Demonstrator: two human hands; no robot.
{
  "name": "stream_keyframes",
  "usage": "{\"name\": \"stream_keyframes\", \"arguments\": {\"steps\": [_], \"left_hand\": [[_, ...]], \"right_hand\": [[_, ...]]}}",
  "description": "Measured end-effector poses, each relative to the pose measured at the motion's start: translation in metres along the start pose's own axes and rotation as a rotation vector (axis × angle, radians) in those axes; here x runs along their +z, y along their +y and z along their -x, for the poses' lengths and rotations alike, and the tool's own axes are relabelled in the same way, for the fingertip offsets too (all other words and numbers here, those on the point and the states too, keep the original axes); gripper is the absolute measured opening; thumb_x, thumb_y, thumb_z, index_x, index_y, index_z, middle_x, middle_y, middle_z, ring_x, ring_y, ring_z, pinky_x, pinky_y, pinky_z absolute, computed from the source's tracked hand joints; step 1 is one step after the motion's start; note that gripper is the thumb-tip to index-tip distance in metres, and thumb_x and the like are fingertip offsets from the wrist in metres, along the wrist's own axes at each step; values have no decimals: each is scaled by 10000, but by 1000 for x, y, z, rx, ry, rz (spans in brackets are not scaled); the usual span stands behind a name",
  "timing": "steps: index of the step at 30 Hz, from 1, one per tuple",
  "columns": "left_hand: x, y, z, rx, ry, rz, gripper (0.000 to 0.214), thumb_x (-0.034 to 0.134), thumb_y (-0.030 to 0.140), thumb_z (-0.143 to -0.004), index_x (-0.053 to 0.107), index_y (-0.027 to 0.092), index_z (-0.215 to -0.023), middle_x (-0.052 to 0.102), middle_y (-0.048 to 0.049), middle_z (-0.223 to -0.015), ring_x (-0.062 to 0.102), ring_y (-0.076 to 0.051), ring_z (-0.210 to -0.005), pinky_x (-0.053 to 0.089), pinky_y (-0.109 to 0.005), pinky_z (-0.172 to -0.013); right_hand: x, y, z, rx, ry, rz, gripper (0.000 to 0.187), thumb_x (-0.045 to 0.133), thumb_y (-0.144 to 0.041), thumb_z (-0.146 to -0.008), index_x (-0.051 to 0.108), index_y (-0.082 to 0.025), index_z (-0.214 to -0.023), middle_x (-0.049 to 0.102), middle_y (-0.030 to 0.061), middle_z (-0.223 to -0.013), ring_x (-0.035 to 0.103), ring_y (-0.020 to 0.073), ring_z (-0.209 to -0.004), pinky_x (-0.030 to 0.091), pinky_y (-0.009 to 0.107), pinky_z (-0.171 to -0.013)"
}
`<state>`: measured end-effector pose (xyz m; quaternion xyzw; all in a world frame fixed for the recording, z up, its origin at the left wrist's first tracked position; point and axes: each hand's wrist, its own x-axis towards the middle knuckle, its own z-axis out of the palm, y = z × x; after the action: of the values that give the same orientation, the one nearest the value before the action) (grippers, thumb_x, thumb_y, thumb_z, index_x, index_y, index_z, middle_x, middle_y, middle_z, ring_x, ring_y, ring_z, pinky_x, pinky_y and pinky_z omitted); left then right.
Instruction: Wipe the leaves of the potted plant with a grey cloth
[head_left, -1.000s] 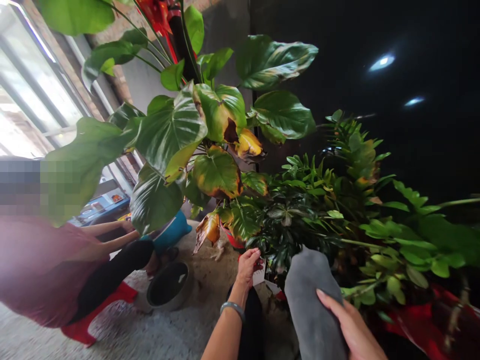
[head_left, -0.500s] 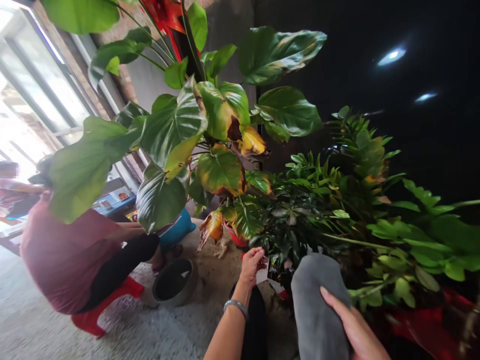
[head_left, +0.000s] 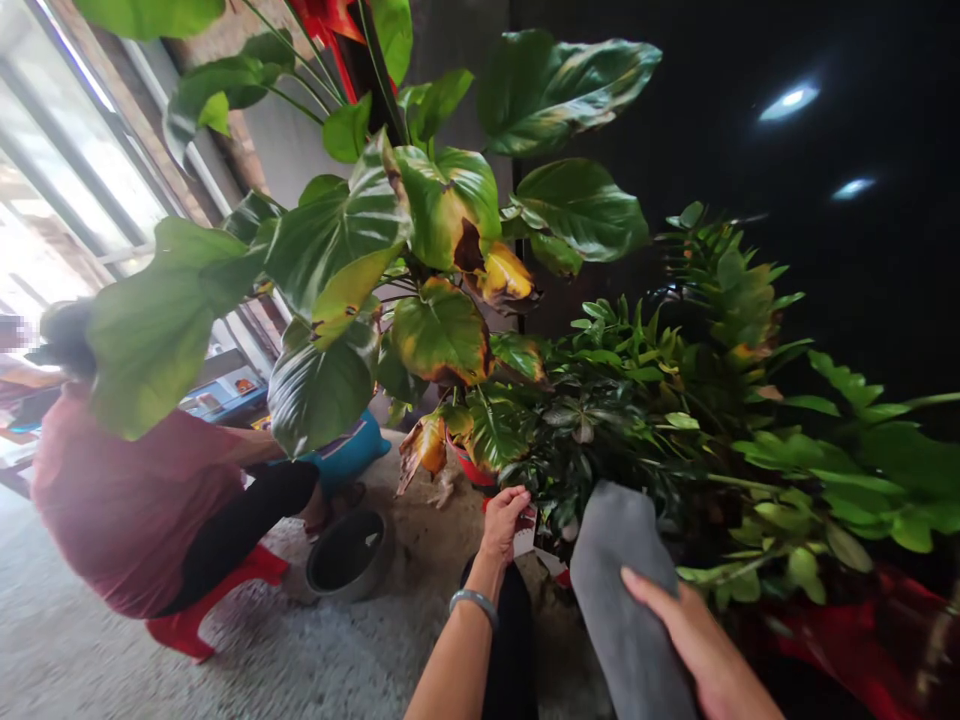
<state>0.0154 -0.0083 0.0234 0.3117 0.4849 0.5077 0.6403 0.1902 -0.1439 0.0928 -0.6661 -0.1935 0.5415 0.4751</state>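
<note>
My right hand (head_left: pixel 694 625) grips a long, grey, cloth-like piece (head_left: pixel 626 590) with a blunt far end, thumb on top and the other fingers hidden beneath. What exactly the piece is, I cannot tell. My left hand (head_left: pixel 504 525), with a grey bangle (head_left: pixel 474 607) at its wrist, is closed in a pinch at the edge of the dark green leaves (head_left: pixel 574 450). Anything between those fingertips is too small to make out. Just behind the left hand shows a white paper or card piece (head_left: pixel 524 540).
A big-leaved plant (head_left: pixel 442 330) with browned leaf edges rises ahead; more potted greenery (head_left: pixel 810 490) fills the right. On the left a person in a pink shirt (head_left: pixel 142 490) sits on a red stool (head_left: pixel 184 625) beside a grey bucket (head_left: pixel 347 555). A dark wall (head_left: pixel 750 150) stands behind.
The grey piece and my right hand have shifted a little left and up, the piece leaning more. My left hand has risen slightly, still pinched. The view has tilted slightly.
</note>
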Motion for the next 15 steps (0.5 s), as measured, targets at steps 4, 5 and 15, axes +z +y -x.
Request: {"name": "stream_keyframes", "arguments": {"steps": [4, 5, 15], "left_hand": [[-4, 0, -3, -4, 7, -16, 469, 849, 424, -368, 629, 148, -677, 567, 27, -539, 522, -94, -483, 397, -212, -472], [-4, 0, -3, -2, 8, -20, 463, 845, 427, -378, 628, 146, -676, 565, 26, -537, 522, -94, -483, 397, -211, -474], [-1, -4, -3, 10, -18, 4, 453, 847, 442, -379, 623, 147, -640, 562, 27, -528, 522, -97, -485, 386, -208, -469]], "right_hand": [[-28, 8, 19, -44, 46, 113, 407, 785, -475, -449, 702, -199, -737, 763, 119, -874, 658, 376, -978, 528, 413, -814], [-32, -5, 19, -45, 75, 71, 403, 788, -463, -436, 693, -204, -730, 762, 126, -845, 669, 379, -939, 540, 414, -775], [5, -30, -15, 4, -27, -200, 360, 700, -462, -544, 684, -173, -758, 747, 112, -712, 699, 344, -829, 556, 419, -716]]}}
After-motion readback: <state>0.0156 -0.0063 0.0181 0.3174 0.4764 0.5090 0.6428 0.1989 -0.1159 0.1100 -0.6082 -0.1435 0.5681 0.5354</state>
